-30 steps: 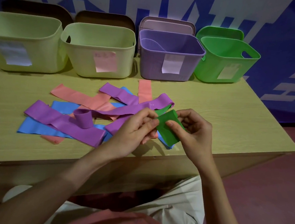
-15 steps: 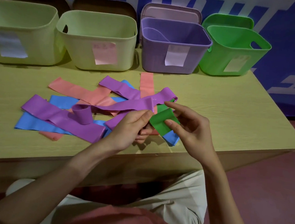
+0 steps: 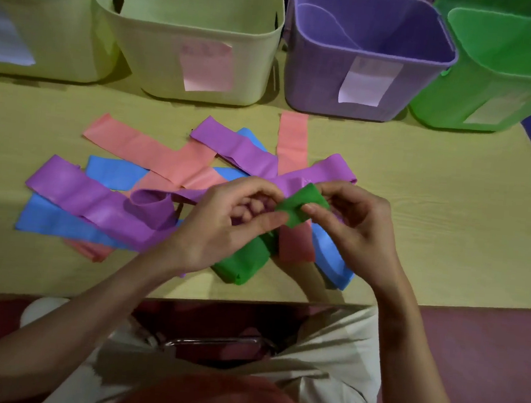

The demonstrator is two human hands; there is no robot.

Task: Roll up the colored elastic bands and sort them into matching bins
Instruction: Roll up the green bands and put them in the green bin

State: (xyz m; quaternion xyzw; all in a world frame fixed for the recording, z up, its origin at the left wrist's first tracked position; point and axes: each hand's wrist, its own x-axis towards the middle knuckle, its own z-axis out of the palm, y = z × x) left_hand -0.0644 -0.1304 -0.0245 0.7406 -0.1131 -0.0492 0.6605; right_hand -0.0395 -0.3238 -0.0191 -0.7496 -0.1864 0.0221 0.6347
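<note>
Green band (image 3: 302,204) pinched between left hand (image 3: 223,226) and right hand (image 3: 358,222)

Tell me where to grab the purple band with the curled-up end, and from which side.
Take the purple band at its curled loop, probably from above, fingers pinching across the loop's wall. That end stands up off the table, while the rest lies flat over the blue band and offers no edge.
</note>
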